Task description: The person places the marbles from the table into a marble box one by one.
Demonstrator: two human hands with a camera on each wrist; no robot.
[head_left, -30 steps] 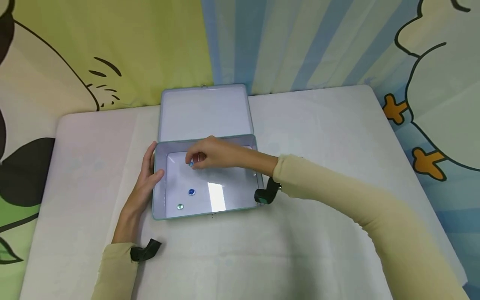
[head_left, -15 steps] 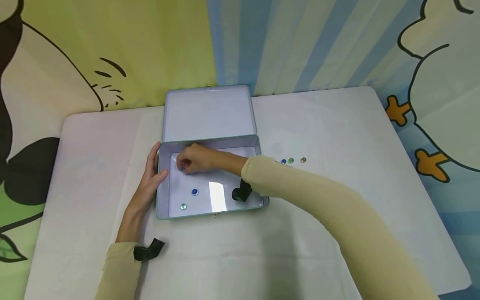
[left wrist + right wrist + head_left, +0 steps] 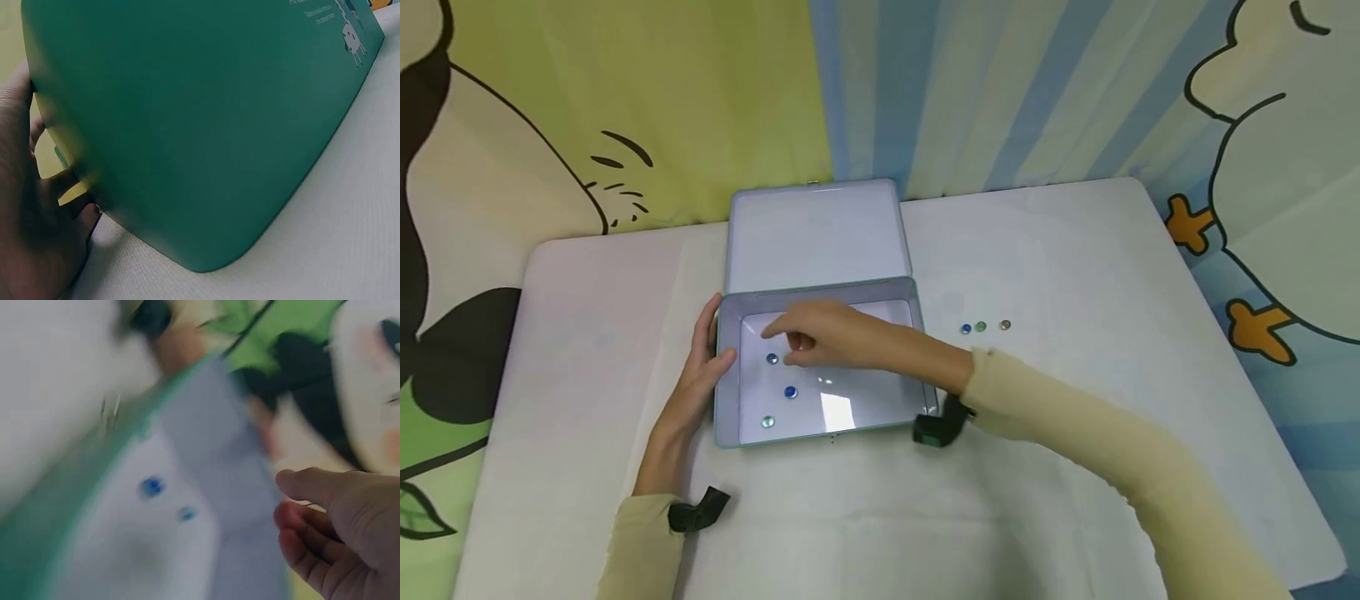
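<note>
A shallow tin box, pale inside and green outside, lies with its lid folded back. My left hand grips its left wall, thumb at the rim, fingers along the outside; the left wrist view shows the green tin beside that hand. Three glass gems form a slanting row inside: a grey-blue gem, a dark blue gem and a green gem. Above the floor hovers my right hand, index and thumb parted, holding nothing, just right of the grey-blue gem.
On the white-covered table, right of the box, lie a blue gem, a green gem and an amber-looking gem. A printed curtain hangs behind the table. Each wrist carries a black camera mount.
My right hand has reached left, let go of the grey-blue gem inside the box and drawn back rightward. My left hand keeps its grip on the box.
</note>
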